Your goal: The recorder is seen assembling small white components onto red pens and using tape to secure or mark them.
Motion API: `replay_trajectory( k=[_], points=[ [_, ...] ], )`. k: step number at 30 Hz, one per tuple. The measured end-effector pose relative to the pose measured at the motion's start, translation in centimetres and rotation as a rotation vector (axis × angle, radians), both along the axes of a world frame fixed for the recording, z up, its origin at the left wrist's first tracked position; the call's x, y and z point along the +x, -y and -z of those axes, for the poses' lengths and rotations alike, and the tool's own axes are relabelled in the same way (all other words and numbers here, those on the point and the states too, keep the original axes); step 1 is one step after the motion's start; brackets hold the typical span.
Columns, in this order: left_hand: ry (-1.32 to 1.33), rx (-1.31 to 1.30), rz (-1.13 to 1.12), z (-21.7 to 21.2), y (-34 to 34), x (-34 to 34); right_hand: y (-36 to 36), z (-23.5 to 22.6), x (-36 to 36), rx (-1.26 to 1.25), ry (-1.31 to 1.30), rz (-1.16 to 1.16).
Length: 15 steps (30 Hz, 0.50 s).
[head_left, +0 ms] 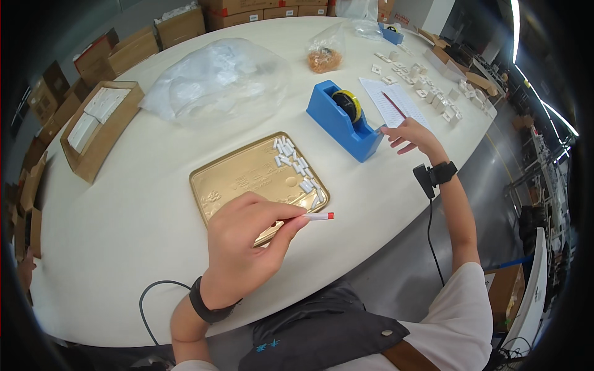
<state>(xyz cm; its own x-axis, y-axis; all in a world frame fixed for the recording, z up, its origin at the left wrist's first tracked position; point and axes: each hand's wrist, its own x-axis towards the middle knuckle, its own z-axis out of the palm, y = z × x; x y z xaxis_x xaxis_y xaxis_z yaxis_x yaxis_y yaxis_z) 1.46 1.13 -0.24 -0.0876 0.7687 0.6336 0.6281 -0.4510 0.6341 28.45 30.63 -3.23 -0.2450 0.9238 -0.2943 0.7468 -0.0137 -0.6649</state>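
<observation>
Your view is bright, with ceiling tubes (516,31) glaring at upper right. You see the gold tray (238,167) shine mid-frame. Fisheye distortion bends edges toward black corners.

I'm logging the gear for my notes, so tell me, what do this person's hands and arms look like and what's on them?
Both the left hand and right hand are ungloved. Each wrist has a black band; the right band has a small black box with a dark cable. The right arm's white sleeve is short.
</observation>
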Motion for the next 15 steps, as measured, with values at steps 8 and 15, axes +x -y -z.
replay_trajectory(
  k=[8, 15],
  points=[
    [0.002, 0.006, 0.014, 0.2, -0.1, 0.0, 1.4, 4.0, 0.6, -0.122, -0.485, 0.221],
    [-0.002, 0.006, 0.026, 0.3, -0.2, 0.1, 1.9, 5.0, 0.0, -0.155, -0.708, 0.254]
  ],
)
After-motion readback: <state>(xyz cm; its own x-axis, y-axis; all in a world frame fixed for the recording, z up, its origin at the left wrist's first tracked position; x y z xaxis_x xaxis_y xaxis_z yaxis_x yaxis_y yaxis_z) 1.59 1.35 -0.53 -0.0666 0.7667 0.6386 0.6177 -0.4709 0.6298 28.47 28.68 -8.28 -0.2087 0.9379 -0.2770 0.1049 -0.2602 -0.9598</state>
